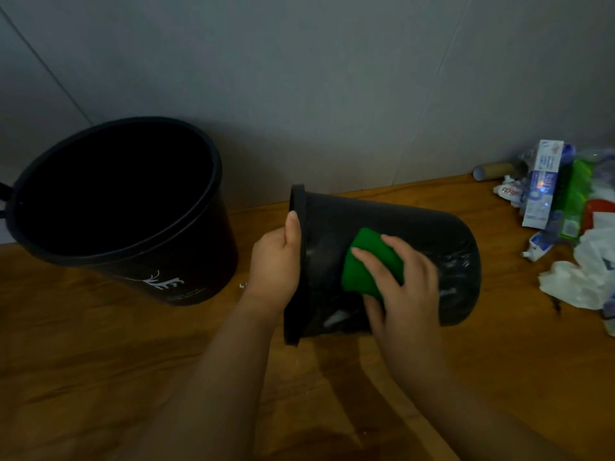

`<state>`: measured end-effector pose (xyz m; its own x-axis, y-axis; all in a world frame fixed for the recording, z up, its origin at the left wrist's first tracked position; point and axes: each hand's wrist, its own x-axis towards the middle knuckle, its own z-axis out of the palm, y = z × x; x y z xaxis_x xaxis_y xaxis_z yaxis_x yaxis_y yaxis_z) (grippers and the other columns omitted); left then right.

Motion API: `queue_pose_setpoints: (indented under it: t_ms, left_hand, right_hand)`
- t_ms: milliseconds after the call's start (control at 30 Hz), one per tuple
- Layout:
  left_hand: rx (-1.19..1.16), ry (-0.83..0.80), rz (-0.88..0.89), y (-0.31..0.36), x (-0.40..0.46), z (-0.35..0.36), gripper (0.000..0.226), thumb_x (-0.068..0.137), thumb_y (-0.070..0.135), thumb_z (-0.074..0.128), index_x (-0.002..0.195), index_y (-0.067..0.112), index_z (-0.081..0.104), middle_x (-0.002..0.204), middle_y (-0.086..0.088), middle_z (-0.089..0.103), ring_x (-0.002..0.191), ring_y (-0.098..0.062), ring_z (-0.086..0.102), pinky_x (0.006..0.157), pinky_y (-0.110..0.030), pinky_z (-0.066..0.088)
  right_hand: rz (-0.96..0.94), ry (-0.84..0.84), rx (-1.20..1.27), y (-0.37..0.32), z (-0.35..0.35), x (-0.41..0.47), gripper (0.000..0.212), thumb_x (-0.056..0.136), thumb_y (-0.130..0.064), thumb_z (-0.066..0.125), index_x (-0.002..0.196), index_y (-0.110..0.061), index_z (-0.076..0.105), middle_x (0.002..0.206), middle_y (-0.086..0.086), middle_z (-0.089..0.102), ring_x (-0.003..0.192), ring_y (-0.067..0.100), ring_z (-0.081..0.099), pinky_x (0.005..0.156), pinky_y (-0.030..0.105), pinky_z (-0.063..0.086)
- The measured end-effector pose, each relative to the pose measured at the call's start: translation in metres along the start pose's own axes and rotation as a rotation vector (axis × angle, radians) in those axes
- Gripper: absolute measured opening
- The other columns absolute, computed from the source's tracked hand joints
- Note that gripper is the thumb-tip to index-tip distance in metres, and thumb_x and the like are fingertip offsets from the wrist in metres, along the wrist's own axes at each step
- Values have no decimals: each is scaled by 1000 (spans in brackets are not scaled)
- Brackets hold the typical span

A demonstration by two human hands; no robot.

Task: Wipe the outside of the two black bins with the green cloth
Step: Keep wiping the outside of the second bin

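While the smaller round black plastic bin [392, 234] lies on its side on the brown wooden floor [100, 377], I judge the first wiping step to be in hand. My left hand [278, 257] grips its rim, thumb along the edge, the other fingers hidden behind. My right hand [404, 277] presses the folded green cloth [366, 261] against the bin's outer wall, fingers nearly straight across it. Wet streaks show on the wall beside the cloth. The larger round black plastic bin [186, 261] stands upright to the left, untouched by either hand. Loose packaging litter [565, 211] lies well apart at right. Next move, as I judge it: roll the bin by the rim to expose unwiped wall.
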<state>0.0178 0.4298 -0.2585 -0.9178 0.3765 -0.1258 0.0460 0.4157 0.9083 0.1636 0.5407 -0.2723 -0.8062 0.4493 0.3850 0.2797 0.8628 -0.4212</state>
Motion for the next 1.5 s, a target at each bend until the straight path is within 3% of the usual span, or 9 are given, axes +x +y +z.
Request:
queue_pose_setpoints:
  t_ms: [233,433,567,667,867,1100,1233,1333,1500]
  left_hand:
    - [41,26,39,3,-2,-1,75,104,50,26,80,-12,60,73,-23,62,75,-41,61,67,-51,50]
    - [-4,-15,-8,7,-2,0,71,104,50,26,86,-5,67,79,-14,66,80,-30,65,73,-42,53]
    - [-5,-20,-13,4,-2,-1,68,103,51,26,77,1,64,75,-14,63,75,-29,63,69,-42,52]
    - [-2,-2,-4,4,-1,-2,74,103,52,27,85,-9,63,83,-26,64,80,-40,63,72,-51,53]
    - [-31,-35,-15,8,-1,0,71,104,51,26,86,-6,64,73,-10,58,71,-25,60,68,-37,49]
    - [-55,-25,-25,8,1,-1,63,104,47,27,77,5,65,69,-2,60,63,-10,60,56,-18,47]
    - [-65,-22,-5,7,0,0,66,104,47,27,82,-1,65,67,-2,59,63,-11,60,61,-23,47]
    - [-118,39,-14,8,-5,3,60,103,49,32,68,11,62,56,9,58,52,1,57,51,-12,43]
    - [-194,17,-27,-2,-29,12,57,100,51,33,82,9,67,76,-1,67,71,-8,66,63,-20,52]
  right_hand:
    - [-333,-106,-20,-13,5,-4,58,75,-18,60,132,-30,53,142,6,43,128,32,38,104,48,37]
    - [156,37,-8,17,-5,-9,69,74,-4,75,135,-27,53,145,6,35,130,33,32,101,52,40]
    - [-20,-4,-8,5,2,-10,65,72,-8,73,132,-27,54,144,8,40,129,35,36,98,57,45]
    - [-153,-68,-14,9,1,0,56,79,-15,63,133,-27,54,144,8,41,130,34,37,99,56,44]
    - [258,87,2,49,-11,1,56,85,-14,65,137,-28,49,147,5,33,132,33,32,100,55,43]
    - [20,39,-83,49,-12,10,56,80,-22,69,134,-23,53,139,9,44,125,34,41,97,52,44]
    - [159,110,-44,69,-15,29,49,87,-27,62,135,-24,53,137,9,44,124,33,40,98,46,41]
    - [179,115,-37,71,-12,28,47,88,-24,61,135,-24,53,138,8,42,125,33,37,99,44,39]
    - [179,105,-50,70,-15,25,47,90,-25,60,136,-25,52,139,6,40,126,30,36,99,37,36]
